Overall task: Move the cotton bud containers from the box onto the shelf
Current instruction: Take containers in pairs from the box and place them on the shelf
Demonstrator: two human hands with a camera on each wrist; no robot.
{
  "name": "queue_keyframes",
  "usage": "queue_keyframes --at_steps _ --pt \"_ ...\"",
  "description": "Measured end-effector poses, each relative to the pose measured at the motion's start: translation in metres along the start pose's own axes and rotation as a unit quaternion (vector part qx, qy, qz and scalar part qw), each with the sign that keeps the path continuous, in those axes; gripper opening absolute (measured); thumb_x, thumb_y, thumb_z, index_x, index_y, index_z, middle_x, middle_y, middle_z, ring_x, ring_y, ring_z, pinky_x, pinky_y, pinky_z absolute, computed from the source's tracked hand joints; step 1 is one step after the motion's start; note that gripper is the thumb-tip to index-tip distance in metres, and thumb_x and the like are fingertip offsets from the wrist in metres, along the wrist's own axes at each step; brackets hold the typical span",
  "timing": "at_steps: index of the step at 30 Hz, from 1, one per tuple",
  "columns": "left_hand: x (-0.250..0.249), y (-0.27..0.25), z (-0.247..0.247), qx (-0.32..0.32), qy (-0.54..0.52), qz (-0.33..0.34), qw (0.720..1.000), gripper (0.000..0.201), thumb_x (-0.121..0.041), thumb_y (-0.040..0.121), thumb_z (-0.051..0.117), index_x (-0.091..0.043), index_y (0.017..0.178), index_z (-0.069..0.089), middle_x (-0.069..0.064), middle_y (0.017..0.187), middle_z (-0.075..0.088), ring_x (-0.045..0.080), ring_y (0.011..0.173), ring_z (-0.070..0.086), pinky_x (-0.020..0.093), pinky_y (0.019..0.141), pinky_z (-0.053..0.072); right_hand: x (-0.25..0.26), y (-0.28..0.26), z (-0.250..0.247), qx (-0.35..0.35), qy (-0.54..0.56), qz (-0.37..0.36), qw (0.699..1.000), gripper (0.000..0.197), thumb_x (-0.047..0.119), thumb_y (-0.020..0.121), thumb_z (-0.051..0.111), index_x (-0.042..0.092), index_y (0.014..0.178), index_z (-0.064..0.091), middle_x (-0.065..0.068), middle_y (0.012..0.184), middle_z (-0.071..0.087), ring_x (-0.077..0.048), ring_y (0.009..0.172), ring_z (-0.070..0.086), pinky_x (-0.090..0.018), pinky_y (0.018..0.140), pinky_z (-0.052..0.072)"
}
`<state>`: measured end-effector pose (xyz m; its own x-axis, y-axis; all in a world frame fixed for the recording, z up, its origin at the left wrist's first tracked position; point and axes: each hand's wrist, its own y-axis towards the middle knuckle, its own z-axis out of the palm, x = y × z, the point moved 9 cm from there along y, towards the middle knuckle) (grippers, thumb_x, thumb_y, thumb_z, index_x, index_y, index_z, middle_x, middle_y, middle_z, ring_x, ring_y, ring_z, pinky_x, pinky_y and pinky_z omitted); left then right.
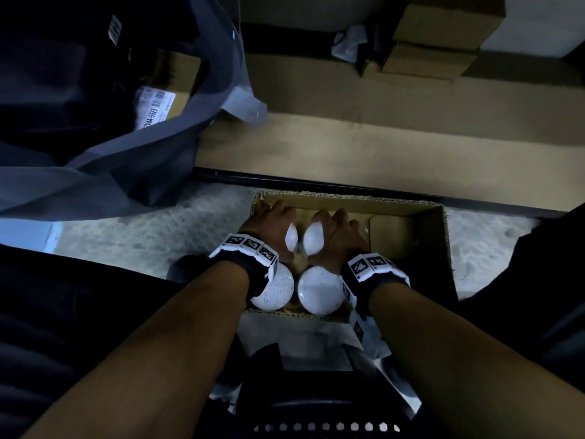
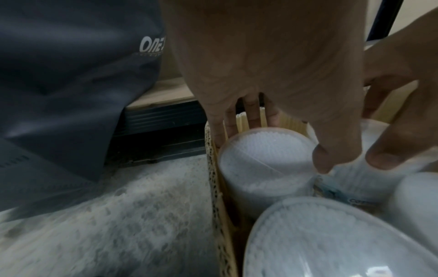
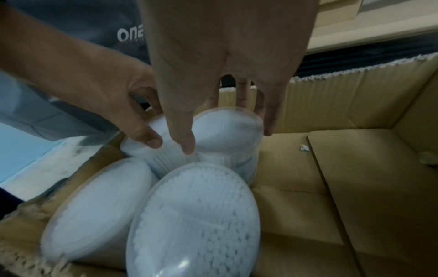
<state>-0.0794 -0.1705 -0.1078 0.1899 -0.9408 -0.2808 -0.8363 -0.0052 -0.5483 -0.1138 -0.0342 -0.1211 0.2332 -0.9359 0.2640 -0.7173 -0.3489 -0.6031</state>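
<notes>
An open cardboard box (image 1: pixel 438 236) on the floor holds several round clear cotton bud containers, upright, in its left half. My left hand (image 1: pixel 273 221) reaches in and grips the far left container (image 1: pixel 291 238), fingers behind it and thumb in front; the left wrist view shows that container (image 2: pixel 265 161). My right hand (image 1: pixel 340 228) grips the far right container (image 1: pixel 313 241), shown as the container (image 3: pixel 233 131) in the right wrist view. Two more containers (image 1: pixel 278 291) (image 1: pixel 321 289) stand nearer me, under my wrists. The pale shelf board (image 1: pixel 411 122) lies just beyond the box.
A grey bag (image 1: pixel 126 137) with a labelled carton inside slumps at the left over the shelf edge. Small cardboard boxes (image 1: pixel 443 36) sit at the back right. A black rail (image 1: pixel 316 184) edges the shelf. The box's right half (image 1: pixel 399 248) shows bare cardboard.
</notes>
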Motion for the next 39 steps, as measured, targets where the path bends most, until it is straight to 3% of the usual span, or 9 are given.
queue_keyframes --at_steps 6,9,12,17,25,29,33,35,39 --pt "-0.010 -0.009 -0.014 -0.008 0.004 0.016 1.000 0.074 -0.042 0.064 0.078 -0.026 0.127 0.043 -0.002 0.134 0.037 0.027 0.124 0.045 0.042 0.090 0.051 -0.001 -0.003 -0.012 -0.043 -0.015 0.024 0.999 0.087 0.049 0.061 0.076 0.040 0.136 0.033 -0.003 0.145 0.024 -0.038 0.132 0.032 -0.043 0.077 0.045" --pt "-0.018 -0.016 -0.029 -0.021 0.025 0.021 0.999 0.071 -0.044 0.059 0.078 -0.026 0.120 0.048 0.000 0.127 0.043 0.026 0.119 0.049 0.041 0.091 0.051 0.007 -0.007 -0.017 -0.026 -0.020 0.002 0.999 0.093 0.061 0.061 0.069 0.036 0.142 0.028 -0.011 0.149 0.026 -0.042 0.134 0.030 -0.052 0.096 0.045" --pt "-0.026 -0.021 -0.046 -0.036 0.081 0.028 0.996 0.057 -0.046 0.060 0.072 -0.020 0.107 0.054 0.002 0.112 0.048 0.025 0.107 0.050 0.035 0.088 0.049 0.017 -0.014 -0.033 -0.026 -0.036 -0.032 0.999 0.086 0.071 0.060 0.055 0.032 0.134 0.034 -0.014 0.140 0.039 -0.042 0.128 0.035 -0.056 0.098 0.041" --pt "-0.035 -0.033 -0.084 -0.075 0.105 0.024 0.991 0.058 -0.045 0.043 0.067 -0.027 0.097 0.056 -0.003 0.101 0.050 0.021 0.093 0.056 0.034 0.075 0.056 0.032 -0.053 -0.088 -0.082 -0.056 -0.055 0.994 0.067 0.041 0.079 0.069 0.017 0.136 0.045 -0.014 0.127 0.046 -0.040 0.122 0.044 -0.045 0.102 0.040" --pt "-0.075 -0.082 -0.163 -0.143 0.164 0.074 0.973 0.077 -0.057 0.051 0.076 -0.027 0.120 0.058 -0.003 0.113 0.058 0.024 0.100 0.060 0.029 0.078 0.046 0.045 -0.102 -0.159 -0.129 -0.042 -0.089 0.987 0.082 0.056 0.063 0.074 0.033 0.137 0.046 -0.012 0.121 0.048 -0.039 0.112 0.051 -0.040 0.093 0.048" --pt "-0.095 -0.107 -0.201 -0.154 0.156 0.100 0.971 0.082 -0.054 0.055 0.078 -0.022 0.127 0.056 0.001 0.119 0.056 0.025 0.107 0.057 0.038 0.090 0.050 0.055 -0.140 -0.201 -0.171 -0.053 -0.115 0.977 0.075 0.060 0.065 0.072 0.032 0.132 0.053 -0.012 0.122 0.055 -0.033 0.111 0.054 -0.036 0.088 0.049" --pt "-0.112 -0.135 -0.238 -0.187 0.147 0.121 0.964 0.086 -0.062 0.047 0.070 -0.024 0.123 0.059 -0.002 0.116 0.055 0.021 0.104 0.057 0.036 0.088 0.052 0.065 -0.183 -0.242 -0.220 -0.063 -0.140 0.963 0.062 0.065 0.067 0.066 0.031 0.119 0.062 -0.006 0.111 0.067 -0.026 0.101 0.058 -0.032 0.081 0.051" --pt "-0.124 -0.153 -0.260 -0.204 0.145 0.133 0.959 0.081 -0.058 0.052 0.076 -0.024 0.124 0.059 -0.004 0.116 0.054 0.018 0.103 0.056 0.034 0.089 0.052 0.066 -0.203 -0.261 -0.230 -0.072 -0.140 0.960 0.062 0.066 0.069 0.064 0.030 0.119 0.062 -0.004 0.110 0.067 -0.026 0.101 0.058 -0.032 0.078 0.051" --pt "-0.150 -0.195 -0.305 -0.250 0.151 0.158 0.943 0.077 -0.053 0.058 0.077 -0.024 0.126 0.058 -0.005 0.119 0.056 0.016 0.108 0.055 0.034 0.094 0.049 0.075 -0.248 -0.307 -0.284 -0.084 -0.156 0.942 0.064 0.071 0.065 0.058 0.029 0.113 0.066 -0.001 0.110 0.069 -0.026 0.105 0.059 -0.037 0.088 0.053"
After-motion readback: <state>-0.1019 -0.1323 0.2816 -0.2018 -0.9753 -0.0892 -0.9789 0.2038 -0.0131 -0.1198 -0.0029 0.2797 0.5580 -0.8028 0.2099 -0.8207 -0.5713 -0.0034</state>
